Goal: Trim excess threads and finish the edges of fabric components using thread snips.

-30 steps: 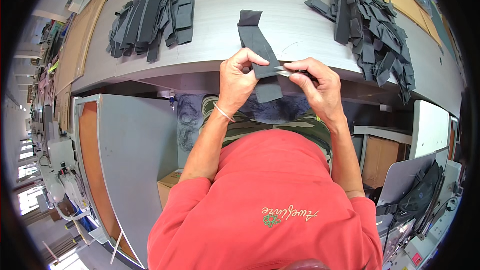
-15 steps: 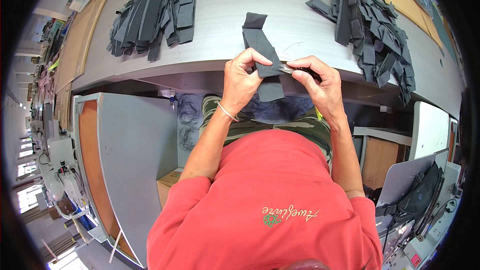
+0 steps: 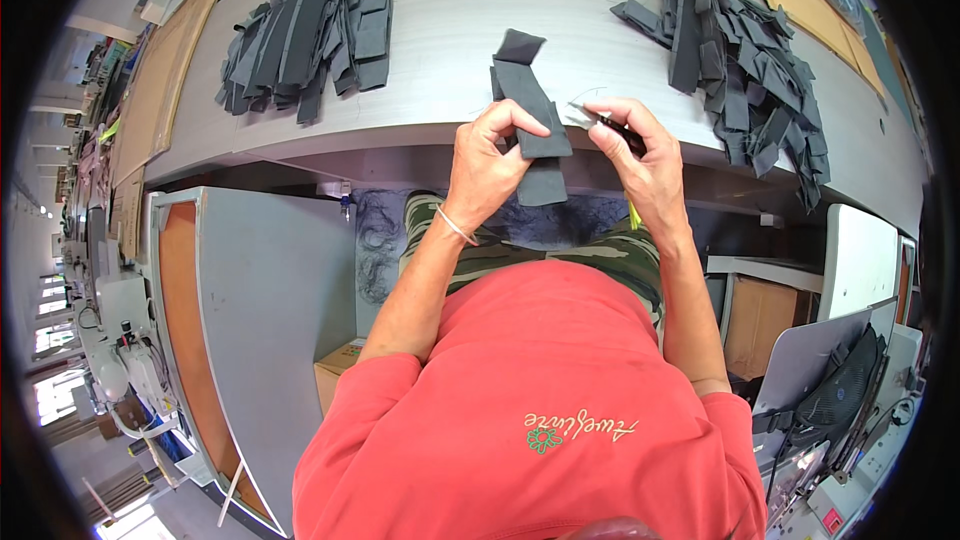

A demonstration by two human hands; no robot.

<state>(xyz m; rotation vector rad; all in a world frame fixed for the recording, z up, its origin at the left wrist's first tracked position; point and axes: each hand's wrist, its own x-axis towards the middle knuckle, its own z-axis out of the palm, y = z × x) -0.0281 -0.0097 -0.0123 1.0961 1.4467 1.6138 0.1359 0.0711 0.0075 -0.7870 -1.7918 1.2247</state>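
Between thumb and fingers, my left hand (image 3: 490, 155) pinches a folded dark grey fabric strip (image 3: 528, 90) at the table's near edge. One end of the strip stands up over the table, while the lower end hangs past the edge. My right hand (image 3: 645, 150) is closed around small black-handled thread snips (image 3: 622, 132). Their metal blades point left, a short gap away from the strip's right side. Part of the handle is hidden in my palm.
On the pale table (image 3: 450, 0) lie a pile of grey fabric strips (image 3: 305, 45) at left and a larger, messier pile (image 3: 745, 75) at right. Cardboard sheets (image 3: 810, 5) line the far right edge. Grey cabinets (image 3: 270, 270) flank my legs below.
My right hand has drawn the snips away from the strip, and their blades now show apart from the fabric. The strip has shifted slightly in my left hand, which still pinches it.
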